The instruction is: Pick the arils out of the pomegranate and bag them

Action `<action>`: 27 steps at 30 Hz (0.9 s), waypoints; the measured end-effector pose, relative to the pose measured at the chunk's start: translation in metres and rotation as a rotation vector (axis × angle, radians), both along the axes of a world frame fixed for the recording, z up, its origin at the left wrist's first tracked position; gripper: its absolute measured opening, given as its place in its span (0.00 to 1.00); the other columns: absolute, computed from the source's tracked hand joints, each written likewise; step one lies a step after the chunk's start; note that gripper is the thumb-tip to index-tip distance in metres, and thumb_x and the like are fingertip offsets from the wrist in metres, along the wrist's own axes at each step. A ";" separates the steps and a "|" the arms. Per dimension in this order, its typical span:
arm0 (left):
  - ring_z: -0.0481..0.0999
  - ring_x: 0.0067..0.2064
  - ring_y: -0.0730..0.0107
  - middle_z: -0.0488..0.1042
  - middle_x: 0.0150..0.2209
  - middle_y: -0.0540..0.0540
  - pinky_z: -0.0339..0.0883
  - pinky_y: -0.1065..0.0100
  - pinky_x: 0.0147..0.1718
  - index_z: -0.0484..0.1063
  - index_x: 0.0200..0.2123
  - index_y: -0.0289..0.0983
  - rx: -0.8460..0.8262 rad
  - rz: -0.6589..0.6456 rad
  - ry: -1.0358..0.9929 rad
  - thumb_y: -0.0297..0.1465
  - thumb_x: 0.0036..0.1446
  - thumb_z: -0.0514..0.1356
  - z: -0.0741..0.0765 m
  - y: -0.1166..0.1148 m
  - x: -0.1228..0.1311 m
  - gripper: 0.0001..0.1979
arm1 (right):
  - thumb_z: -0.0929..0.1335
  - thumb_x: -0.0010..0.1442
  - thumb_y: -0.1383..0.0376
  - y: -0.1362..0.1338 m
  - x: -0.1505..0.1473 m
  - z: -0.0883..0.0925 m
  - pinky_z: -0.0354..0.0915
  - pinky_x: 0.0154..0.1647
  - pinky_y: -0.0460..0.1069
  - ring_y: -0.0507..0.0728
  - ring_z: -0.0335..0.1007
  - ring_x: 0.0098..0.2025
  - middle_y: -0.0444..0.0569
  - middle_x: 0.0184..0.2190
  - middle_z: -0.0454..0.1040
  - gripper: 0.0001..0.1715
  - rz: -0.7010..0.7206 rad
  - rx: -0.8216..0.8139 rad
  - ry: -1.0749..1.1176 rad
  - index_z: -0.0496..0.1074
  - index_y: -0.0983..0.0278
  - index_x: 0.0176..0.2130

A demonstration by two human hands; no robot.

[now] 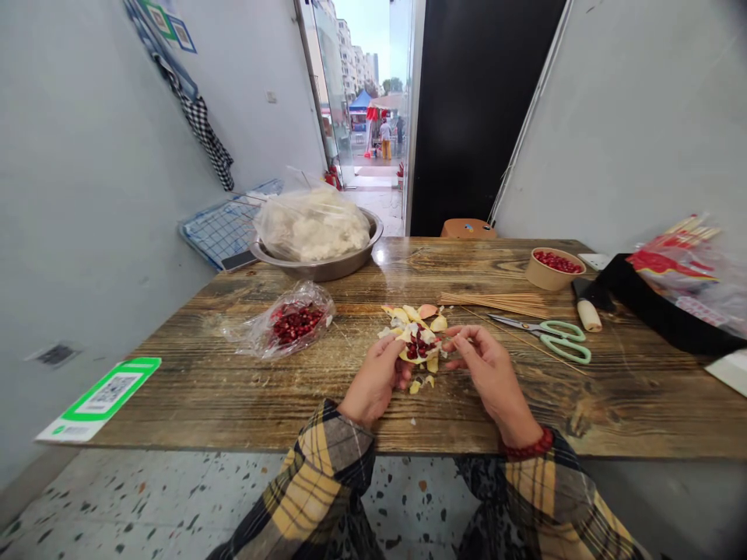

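My left hand (377, 379) grips a broken piece of pomegranate (419, 346), its dark red seeds and pale membrane facing up. Just to the right of the fruit is my right hand (489, 372), thumb and fingertips pinched together. Whatever lies in that pinch is too small to make out. Yellowish peel scraps (412, 313) lie behind and around the held piece, with a few crumbs in front. To the left, a clear plastic bag (318, 299) holds loose red seeds (295, 322). A paper bowl (545, 276) of red seeds stands at the back right.
Green-handled scissors (563, 334) and thin wooden skewers (496, 302) lie right of my hands. Beyond them is a pale-handled tool (589, 315). A metal basin (332, 268) with a bag of white fluffy stuff (318, 225) stands at the back left of the wooden table (233, 404).
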State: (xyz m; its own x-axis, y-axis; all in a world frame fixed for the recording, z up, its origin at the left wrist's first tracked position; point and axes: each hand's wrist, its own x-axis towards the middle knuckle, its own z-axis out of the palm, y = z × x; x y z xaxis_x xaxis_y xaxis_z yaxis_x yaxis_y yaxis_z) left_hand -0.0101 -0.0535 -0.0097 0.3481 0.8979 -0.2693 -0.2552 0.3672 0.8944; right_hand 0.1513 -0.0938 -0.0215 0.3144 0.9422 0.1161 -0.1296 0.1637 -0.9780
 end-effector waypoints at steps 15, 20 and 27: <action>0.64 0.18 0.82 0.71 0.27 0.52 0.53 0.78 0.13 0.67 0.36 0.36 0.045 -0.015 0.020 0.37 0.49 0.61 0.003 -0.001 0.002 0.13 | 0.70 0.55 0.58 0.001 0.001 0.002 0.67 0.34 0.51 0.56 0.72 0.31 0.48 0.32 0.77 0.13 -0.019 0.055 -0.407 0.75 0.59 0.40; 0.65 0.19 0.82 0.71 0.28 0.52 0.54 0.78 0.14 0.68 0.37 0.35 0.088 -0.058 0.060 0.37 0.50 0.61 0.004 -0.003 0.003 0.13 | 0.69 0.56 0.55 0.001 -0.001 0.000 0.67 0.28 0.49 0.54 0.71 0.26 0.46 0.26 0.76 0.13 0.014 0.024 -0.290 0.75 0.61 0.32; 0.62 0.19 0.83 0.67 0.26 0.53 0.51 0.78 0.13 0.66 0.36 0.35 -0.002 -0.083 -0.042 0.37 0.50 0.62 0.001 0.002 0.001 0.14 | 0.72 0.50 0.54 0.005 -0.001 0.001 0.67 0.24 0.46 0.50 0.69 0.22 0.43 0.23 0.74 0.15 0.056 -0.031 -0.038 0.74 0.64 0.30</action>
